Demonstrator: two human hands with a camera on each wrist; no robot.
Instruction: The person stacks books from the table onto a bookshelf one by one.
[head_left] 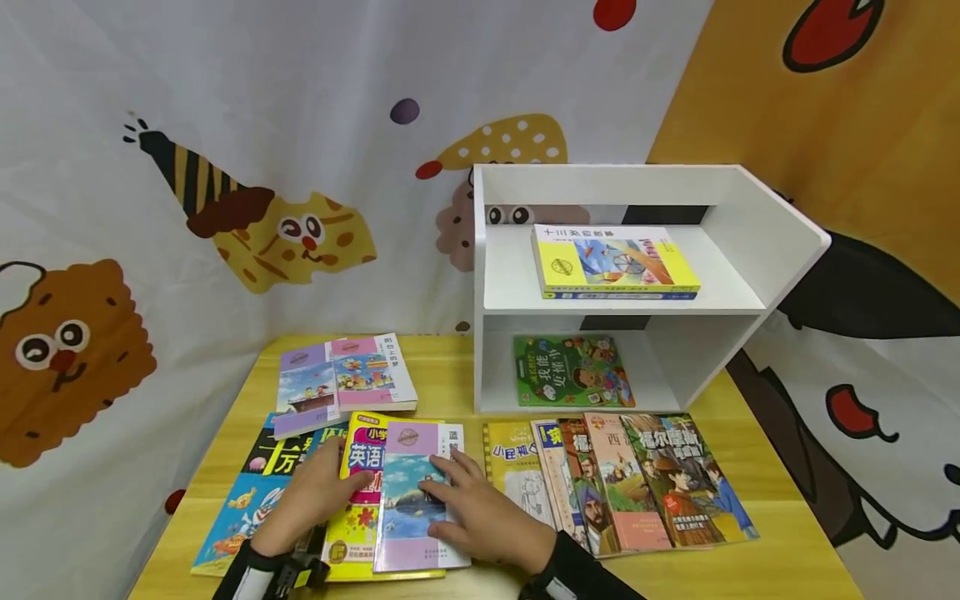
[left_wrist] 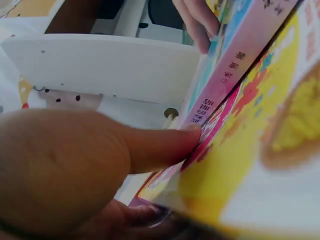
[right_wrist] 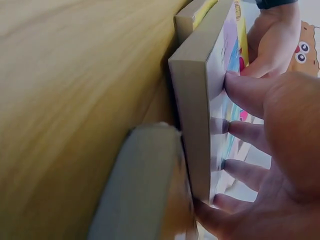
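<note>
Lying flat under the spread fingers of the right hand (head_left: 487, 512) is a lilac paperback book (head_left: 405, 500) with a blue sea picture, set on a bright yellow softcover book (head_left: 348, 533) and overhanging its right edge. Those fingers rest their tips on the cover and grip nothing. The left hand (head_left: 318, 492) is at the yellow book's left side, its thumb stretched across to the lilac spine; its other fingers are mostly hidden, so whether they grip cannot be told.

Beyond the right fingers stands a white, smooth-panelled two-level shelf unit (head_left: 772, 233). Its upper level holds a yellow-and-white paperback (head_left: 615, 262) on a blue-spined book (head_left: 626, 296); its lower level holds a green illustrated book (head_left: 573, 371). Right of those fingers, glossy picture-covered softcovers (head_left: 626, 492) overlap in a fan. Beyond the left fingers lie thick rectangular lilac-covered paperbacks (head_left: 367, 371). All the loose books lie on a yellow wood-grained counter (head_left: 450, 375).
</note>
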